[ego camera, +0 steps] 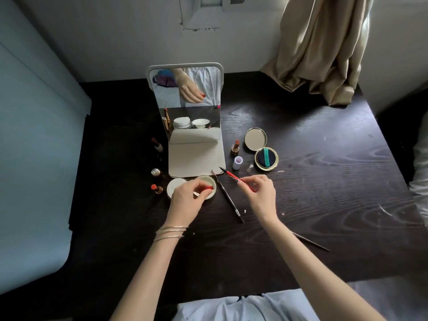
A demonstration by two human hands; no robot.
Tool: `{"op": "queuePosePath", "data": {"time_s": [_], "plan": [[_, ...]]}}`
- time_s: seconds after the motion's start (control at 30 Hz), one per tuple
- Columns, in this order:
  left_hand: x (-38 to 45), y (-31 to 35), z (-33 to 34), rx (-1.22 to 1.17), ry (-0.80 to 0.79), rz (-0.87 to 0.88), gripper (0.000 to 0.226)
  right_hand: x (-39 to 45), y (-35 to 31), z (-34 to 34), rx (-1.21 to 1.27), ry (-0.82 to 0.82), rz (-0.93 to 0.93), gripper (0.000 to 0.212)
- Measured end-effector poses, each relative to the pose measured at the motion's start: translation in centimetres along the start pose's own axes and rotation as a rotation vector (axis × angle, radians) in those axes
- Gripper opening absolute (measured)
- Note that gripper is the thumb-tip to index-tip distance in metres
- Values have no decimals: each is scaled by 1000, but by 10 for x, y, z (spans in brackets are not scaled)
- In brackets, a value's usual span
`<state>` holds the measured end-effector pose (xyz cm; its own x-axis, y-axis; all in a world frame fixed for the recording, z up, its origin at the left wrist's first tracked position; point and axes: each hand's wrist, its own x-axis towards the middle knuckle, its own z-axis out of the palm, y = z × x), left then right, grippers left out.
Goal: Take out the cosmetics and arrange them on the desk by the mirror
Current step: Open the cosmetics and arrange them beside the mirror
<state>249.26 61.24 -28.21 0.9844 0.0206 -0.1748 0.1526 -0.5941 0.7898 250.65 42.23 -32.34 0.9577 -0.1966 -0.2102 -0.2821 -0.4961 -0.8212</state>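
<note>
Dark wood-grain desk (324, 158): work surface for all items. White-framed folding mirror (185, 98): upright at rear centre, white base flap extending forward.

Open gold compact (261, 149) with dark puff and green band: right of mirror, lid hinged back; puff seated inside lower half. Beside it, upright gold lipstick (235, 147), small lilac-white cap (237, 162) and tiny clear vial (250, 168).

Round white cream jar (209, 181): open, just in front of mirror base, partly under left hand; contents not discernible. Matching white lid (175, 186): flat, touching jar's left side. Three small upright lipsticks (157, 144) in a column left of mirror.

Right hand (259, 193): pinching red slim liner pen (234, 179), uncapped; long axis diagonal, black tip toward mirror base, well clear of left hand. Left hand (187, 200): pinching small red pen cap (207, 187) above jar. Cap lies left of pen tip; probable next move: join both.

Thin black pencil (228, 196): flat between hands, diagonal. Second dark thin stick (312, 244): near right forearm.
</note>
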Motion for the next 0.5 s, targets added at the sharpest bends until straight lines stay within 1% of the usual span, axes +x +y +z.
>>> {"op": "queuePosePath", "data": {"time_s": [0.07,0.13,0.33,0.5], "plan": [[2,-7,-2,39,30,22,5,2,1,16,-3,86,40,9],[4,-12,-5,62,56,53,6,5,3,29,-56,142,73,11],[12,-27,-9,47,36,77,8,9,10,48,-225,165,167,16],[16,-32,-9,36,12,80,7,2,19,49,-250,176,191,16]]}}
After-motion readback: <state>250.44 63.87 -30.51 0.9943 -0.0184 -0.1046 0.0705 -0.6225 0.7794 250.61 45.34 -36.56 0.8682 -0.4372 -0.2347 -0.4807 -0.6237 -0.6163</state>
